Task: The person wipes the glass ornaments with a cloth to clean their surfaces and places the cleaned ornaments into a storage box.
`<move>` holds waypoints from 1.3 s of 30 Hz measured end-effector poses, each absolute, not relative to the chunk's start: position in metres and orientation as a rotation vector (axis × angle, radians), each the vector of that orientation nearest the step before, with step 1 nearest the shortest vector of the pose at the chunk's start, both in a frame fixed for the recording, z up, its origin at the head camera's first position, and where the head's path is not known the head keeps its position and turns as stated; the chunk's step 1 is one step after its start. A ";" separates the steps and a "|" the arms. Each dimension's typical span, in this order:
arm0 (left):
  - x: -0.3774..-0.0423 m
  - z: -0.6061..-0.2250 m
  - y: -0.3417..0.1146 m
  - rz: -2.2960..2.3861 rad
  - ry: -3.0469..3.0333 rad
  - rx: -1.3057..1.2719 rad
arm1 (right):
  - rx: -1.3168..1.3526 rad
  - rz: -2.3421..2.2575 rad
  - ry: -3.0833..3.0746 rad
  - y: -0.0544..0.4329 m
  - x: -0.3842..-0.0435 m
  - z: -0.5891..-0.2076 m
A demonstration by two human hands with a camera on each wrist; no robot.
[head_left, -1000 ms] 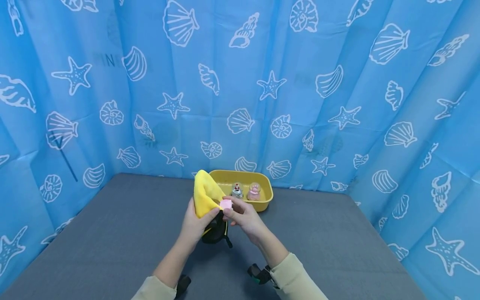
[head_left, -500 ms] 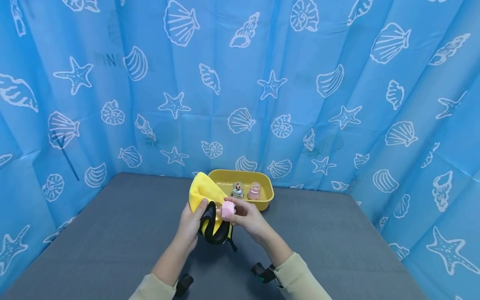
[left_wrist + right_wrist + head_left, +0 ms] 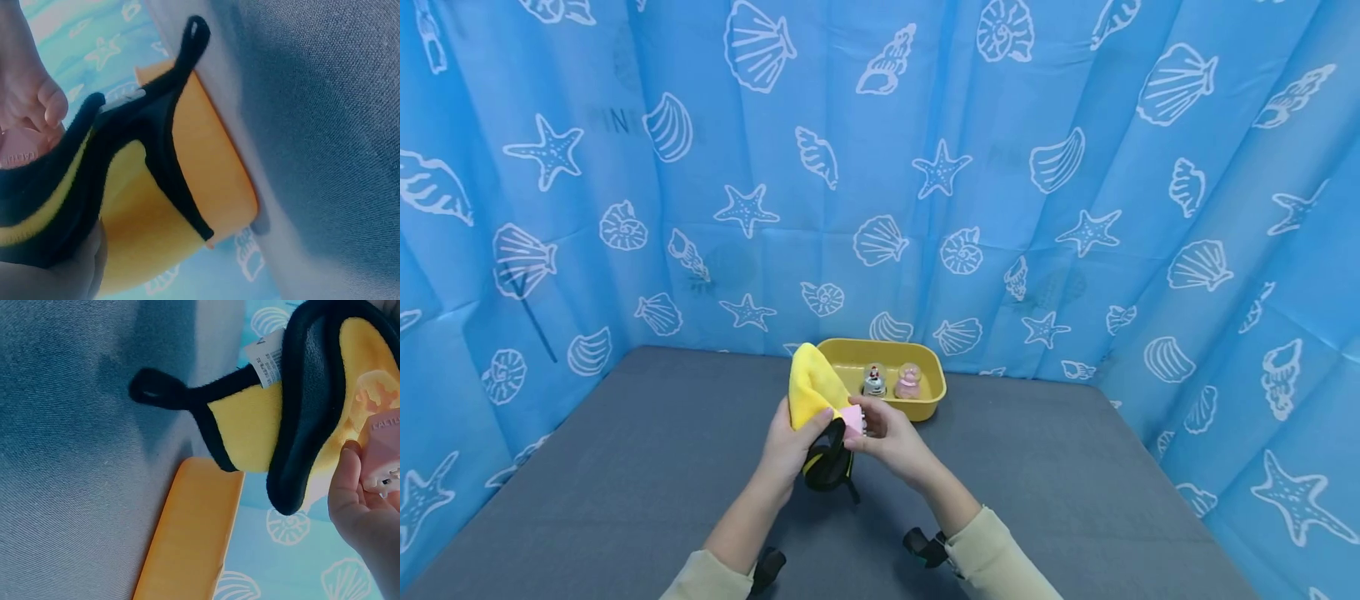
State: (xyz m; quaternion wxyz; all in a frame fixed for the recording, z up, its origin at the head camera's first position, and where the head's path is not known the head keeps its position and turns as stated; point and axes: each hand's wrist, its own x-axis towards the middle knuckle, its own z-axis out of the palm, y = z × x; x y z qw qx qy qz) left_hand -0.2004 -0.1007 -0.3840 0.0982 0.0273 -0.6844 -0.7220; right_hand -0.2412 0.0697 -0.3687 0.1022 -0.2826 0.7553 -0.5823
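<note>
In the head view, my left hand [image 3: 787,446] grips a yellow mitt-like cloth [image 3: 812,387] with black trim. My right hand [image 3: 898,437] pinches a small snow globe by its pink base [image 3: 852,421]. Seen from the right wrist, its clear dome [image 3: 375,394] faces the cloth's yellow inner side, and raised letters mark the base. Whether the dome touches the cloth cannot be told. A black hanging loop [image 3: 159,389] and a white tag [image 3: 267,359] stick out from the cloth. From the left wrist, folded cloth hides most of the globe.
Behind the hands stands a yellow tray [image 3: 934,392] holding two more snow globes, one with a silvery base [image 3: 874,386] and one pink [image 3: 907,387]. Grey fabric covers the table [image 3: 1037,467]. A blue shell-print curtain [image 3: 880,167] hangs around the back and sides.
The cloth spread half a second ago, showing its black-trimmed inside, then folded back up near the globe. The pink base has turned in my right fingers. The tray and its globes stay put.
</note>
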 end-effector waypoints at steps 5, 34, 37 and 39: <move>-0.201 -0.385 -0.102 -2.114 -1.997 0.073 | -0.820 -1.753 2.220 0.071 -0.241 -0.370; -0.198 -0.390 -0.107 -2.042 -2.071 -0.090 | -0.605 -1.953 1.790 0.075 -0.242 -0.371; -0.198 -0.389 -0.108 -2.046 -2.065 -0.080 | -0.605 -1.951 1.764 0.076 -0.243 -0.372; -0.197 -0.389 -0.109 -2.063 -2.055 -0.089 | -0.599 -1.939 1.751 0.075 -0.243 -0.372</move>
